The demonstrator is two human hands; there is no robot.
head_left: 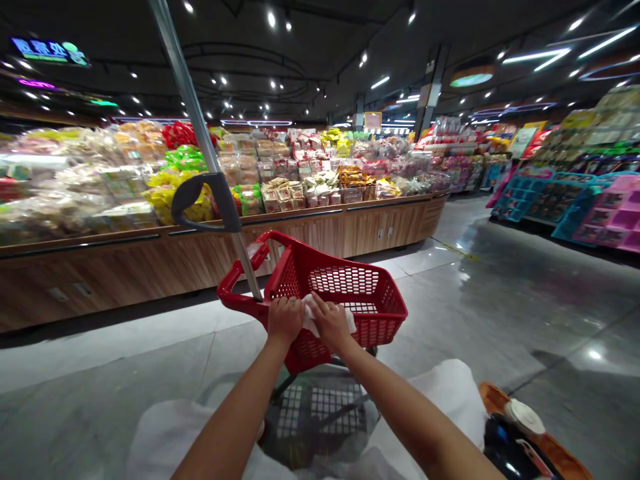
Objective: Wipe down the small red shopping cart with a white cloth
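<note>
In front of me stands a small red plastic shopping cart (345, 263) with perforated sides. My left hand (286, 319) is closed over its near rim, close to the handle end. Beside it, my right hand (331, 325) presses a crumpled white cloth (311, 315) against the same rim; part of the cloth hangs out past the fingers. Whether it is cloth or paper I cannot tell. A grey metal pole (187, 80) with a dark grey looped grip (220, 202) rises at a tilt from the cart's handle end. No goods show in the visible part of the basket.
A long wood-panelled display counter (320, 237) piled with packaged food runs behind the cart. Blue and pink racks (525, 197) stand at the right on the shiny grey floor (480, 287). An orange-brown holder (557, 450) with a black item and a white round lid is at lower right.
</note>
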